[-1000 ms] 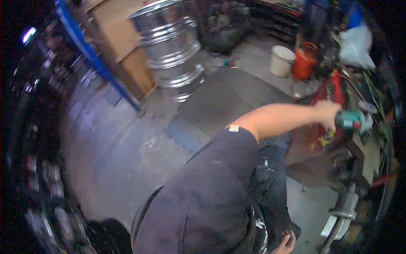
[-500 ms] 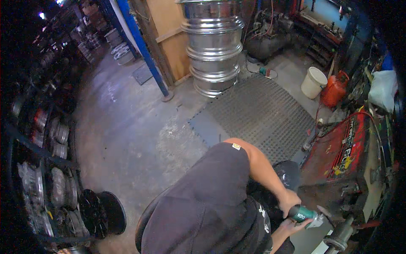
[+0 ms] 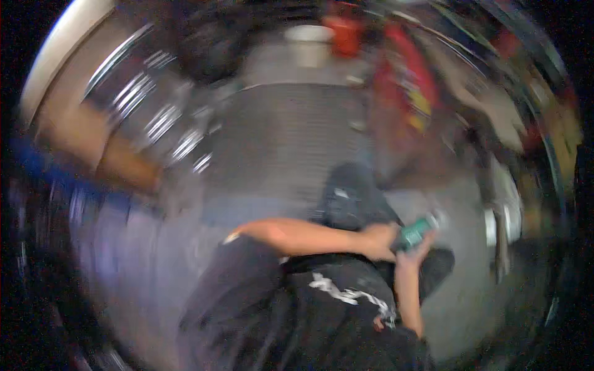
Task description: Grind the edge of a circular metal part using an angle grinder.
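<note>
Gripping a cylindrical green tool [image 3: 414,234]

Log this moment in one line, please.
Left hand: gripping green power tool | right hand: touching it, grip blurred | ahead: dark floor mat, pale bucket beyond

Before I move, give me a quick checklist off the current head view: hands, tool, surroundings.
1. Left hand gripping the green power tool: ok, closed around its rear end.
2. Right hand closed on the tool: cannot tell; it is against the tool, but fingers are blurred.
3. Head end pointed away from torso: ok, it faces up and right in view.
4. Hands covered: not ok, both bare.
5. Head end's condition: cannot tell, too blurred.
6. White bucket apart from tool: ok, it stands beyond the dark mat.
</note>
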Tool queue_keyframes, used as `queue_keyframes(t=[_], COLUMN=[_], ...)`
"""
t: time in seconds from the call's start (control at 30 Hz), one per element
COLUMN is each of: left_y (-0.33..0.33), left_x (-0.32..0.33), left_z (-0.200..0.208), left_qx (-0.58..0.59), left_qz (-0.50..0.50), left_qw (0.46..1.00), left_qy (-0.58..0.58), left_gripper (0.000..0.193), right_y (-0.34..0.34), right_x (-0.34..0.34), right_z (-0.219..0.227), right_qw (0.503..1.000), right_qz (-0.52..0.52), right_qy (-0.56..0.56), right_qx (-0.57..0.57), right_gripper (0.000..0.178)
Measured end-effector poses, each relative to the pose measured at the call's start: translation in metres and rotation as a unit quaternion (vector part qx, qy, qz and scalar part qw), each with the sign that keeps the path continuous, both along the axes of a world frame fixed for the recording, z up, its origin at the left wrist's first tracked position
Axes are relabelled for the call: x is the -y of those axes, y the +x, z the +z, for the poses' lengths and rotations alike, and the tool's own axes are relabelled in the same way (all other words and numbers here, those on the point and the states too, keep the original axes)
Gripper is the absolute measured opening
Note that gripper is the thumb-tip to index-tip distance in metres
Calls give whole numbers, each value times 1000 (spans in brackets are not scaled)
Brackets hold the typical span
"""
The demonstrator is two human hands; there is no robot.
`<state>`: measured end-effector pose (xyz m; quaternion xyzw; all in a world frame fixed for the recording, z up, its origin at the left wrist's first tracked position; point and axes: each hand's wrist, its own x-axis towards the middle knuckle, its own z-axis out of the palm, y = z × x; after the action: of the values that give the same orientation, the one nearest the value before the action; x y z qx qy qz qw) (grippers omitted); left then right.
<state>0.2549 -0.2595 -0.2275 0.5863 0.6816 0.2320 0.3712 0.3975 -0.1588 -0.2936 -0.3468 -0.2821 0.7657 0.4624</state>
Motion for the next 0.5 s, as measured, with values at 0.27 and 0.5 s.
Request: queue_keyframes(t=[0.27, 0.5], left_y=[29, 36], left_x=[-19, -22], left_z=[-19, -36], left_qx=[141, 109], left_qz=[-64, -89], left_qw=[985, 976], left_qy=[-82, -164], left_gripper=[90, 81], right_y=[36, 59], right_x=[18, 28], right_z=[-16, 4], right_qw=[989, 996], right_qz=[37, 35], right_qy=[-104, -79], right_qx=[-95, -9], right_gripper=[45, 47])
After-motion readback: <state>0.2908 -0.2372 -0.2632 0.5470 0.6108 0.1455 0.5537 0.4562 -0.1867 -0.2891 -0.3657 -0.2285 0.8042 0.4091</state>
